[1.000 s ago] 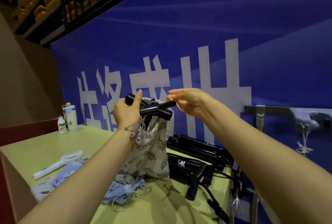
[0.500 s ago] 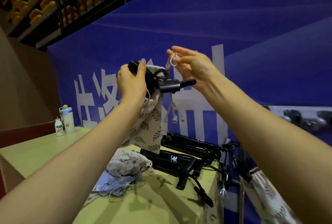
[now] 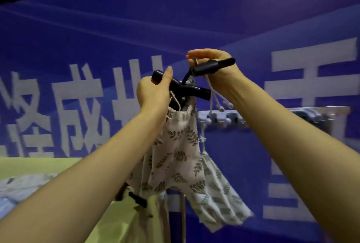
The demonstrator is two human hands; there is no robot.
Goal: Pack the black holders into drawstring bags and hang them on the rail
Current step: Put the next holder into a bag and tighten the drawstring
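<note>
Two hands up before the blue banner (image 3: 194, 18) | left hand (image 3: 153, 94) grips the black holder (image 3: 187, 88) by its left end, its lower part inside a leaf-print drawstring bag (image 3: 175, 155) held in the air above the worktop's (image 3: 39, 166) right edge | right hand (image 3: 214, 71) pinches the bag's white cord (image 3: 211, 90) | second leaf-print bag (image 3: 218, 190) hangs from the wall rail (image 3: 220, 120) behind

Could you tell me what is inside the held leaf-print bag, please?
A black holder: its arms stick out of the bag, the left hand gripping one. Fabric hides the rest.
</note>
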